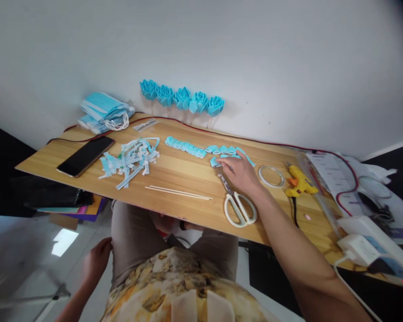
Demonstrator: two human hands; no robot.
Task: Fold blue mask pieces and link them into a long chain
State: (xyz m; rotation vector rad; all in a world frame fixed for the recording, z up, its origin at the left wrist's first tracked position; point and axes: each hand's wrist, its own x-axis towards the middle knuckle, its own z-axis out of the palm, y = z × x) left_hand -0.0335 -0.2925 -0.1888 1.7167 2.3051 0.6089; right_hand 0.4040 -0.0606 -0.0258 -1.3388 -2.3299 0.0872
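My right hand (241, 172) reaches over the table at the right end of the folded light-blue petals (184, 146). Its fingertips are closed around a folded blue petal (215, 162) in the front row, and the hand hides part of that row. Just below the hand lie scissors (239, 209) with white handles, their blades pointing toward the fingers. My left hand (98, 258) hangs low beside my left leg, off the table. It is blurred, and I see nothing clearly in it.
Several blue flowers on sticks (182, 98) lean along the wall. Left are cut scraps (132, 158), a phone (86, 155) and face masks (104, 112). Two thin sticks (179, 192) lie near the front edge. Right are a tape roll (271, 176), yellow glue gun (300, 181) and power strip (383, 243).
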